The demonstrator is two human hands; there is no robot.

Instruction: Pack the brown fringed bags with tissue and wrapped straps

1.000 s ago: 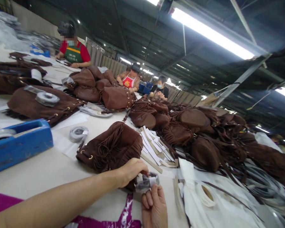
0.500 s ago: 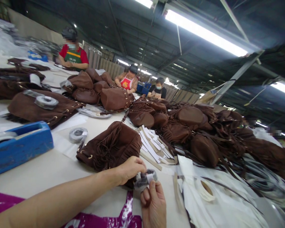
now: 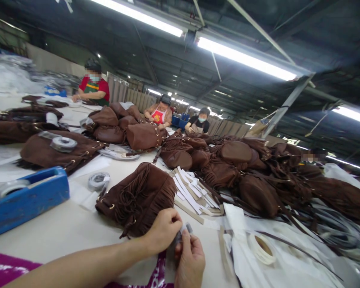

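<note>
Both hands grip a small, rolled-up strap (image 3: 186,228) wrapped in pale, see-through plastic. My left hand (image 3: 164,229) reaches across from the left with its fingers pinched on the wrapping. From below, my right hand (image 3: 189,258) closes round the roll, thumb on top; the fingers hide much of it. Just beyond my left hand lies a dark brown fringed bag (image 3: 145,192) with gold eyelets. Another wrapped strap coil (image 3: 98,181) rests on the table (image 3: 87,226) left of that bag.
A blue tape dispenser (image 3: 33,200) stands at left, above purple printed plastic (image 3: 10,270). Brown bags (image 3: 237,154) are heaped across the far side. Paper strips (image 3: 195,192) lie mid-table; a tape roll (image 3: 261,249) sits on white sheets at right. Co-workers (image 3: 94,86) work beyond.
My hands have drawn closer together round the strap roll, which now shows less between the fingers. The camera view has tilted slightly upward. Co-workers' arms have shifted.
</note>
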